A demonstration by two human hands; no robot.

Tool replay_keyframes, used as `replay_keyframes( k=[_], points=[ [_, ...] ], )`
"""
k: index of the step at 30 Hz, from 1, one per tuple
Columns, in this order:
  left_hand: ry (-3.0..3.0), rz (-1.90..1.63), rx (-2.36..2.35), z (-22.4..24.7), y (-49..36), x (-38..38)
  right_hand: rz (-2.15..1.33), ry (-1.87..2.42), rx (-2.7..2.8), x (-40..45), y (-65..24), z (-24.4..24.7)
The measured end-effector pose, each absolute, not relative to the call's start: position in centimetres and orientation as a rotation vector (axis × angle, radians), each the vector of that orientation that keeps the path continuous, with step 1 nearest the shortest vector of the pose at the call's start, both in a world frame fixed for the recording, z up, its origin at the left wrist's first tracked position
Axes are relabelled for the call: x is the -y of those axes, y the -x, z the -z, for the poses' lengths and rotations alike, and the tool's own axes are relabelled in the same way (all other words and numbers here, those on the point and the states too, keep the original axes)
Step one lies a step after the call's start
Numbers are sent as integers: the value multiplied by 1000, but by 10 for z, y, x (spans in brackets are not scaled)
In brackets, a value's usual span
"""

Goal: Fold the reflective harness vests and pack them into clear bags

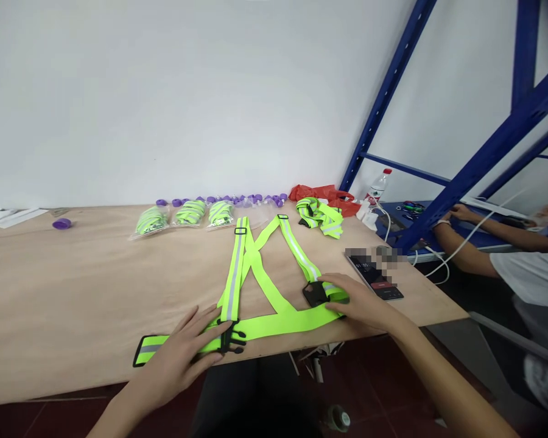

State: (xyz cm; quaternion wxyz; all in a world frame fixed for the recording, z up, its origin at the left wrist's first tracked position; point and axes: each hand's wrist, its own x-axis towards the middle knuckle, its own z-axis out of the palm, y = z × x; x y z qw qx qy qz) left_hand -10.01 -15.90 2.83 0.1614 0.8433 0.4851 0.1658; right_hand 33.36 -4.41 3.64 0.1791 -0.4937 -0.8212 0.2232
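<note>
A fluorescent yellow-green reflective vest (pixel 274 294) of elastic straps lies spread out on the table, its shoulder straps crossing at the back. My left hand (pixel 182 344) rests on the left end of its waistband, fingers stretched and apart, fingertips touching a black prong buckle (pixel 231 336). Beyond that wrist a black slider (pixel 139 351) shows at the band's end. My right hand (pixel 358 302) lies over the right end of the waistband with its fingers spread, beside a black socket buckle (pixel 315 294). Its fingers cover part of the folded strap there.
Three bagged vests (pixel 190 213) lie along the back, near several purple rings (pixel 256 199). Another loose vest (pixel 320 217), a red plastic bag (pixel 322 193), a bottle (pixel 378 185) and a phone (pixel 373 275) are rightward. A blue metal frame (pixel 466 152) stands beside a co-worker's arms (pixel 466 246).
</note>
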Motion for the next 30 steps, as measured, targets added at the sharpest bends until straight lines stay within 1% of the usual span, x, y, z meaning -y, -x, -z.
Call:
replay_keyframes(
  k=[6, 11, 16, 19, 22, 26, 30],
  points=[
    [-2401, -545, -1463, -14, 91, 155, -702, 1362, 2331, 32, -320, -47],
    [-2348, -605, -1484, -11, 88, 159, -782, 1351, 2018, 31, -342, -64],
    [-2327, -654, -1479, -8, 89, 160, -873, 1362, 1593, 36, -381, -50],
    [-2295, -707, -1478, -8, 89, 159, -937, 1289, 1468, 41, -386, -37],
    [-2224, -803, -1500, -14, 87, 159, -914, 1212, 1597, 50, -368, -36],
    [-2051, -986, -1521, -29, 77, 158, -716, 1142, 1838, 67, -323, -46],
    [-1981, -1042, -1494, -38, 62, 157, -630, 1090, 1992, 82, -284, -48]
  ],
)
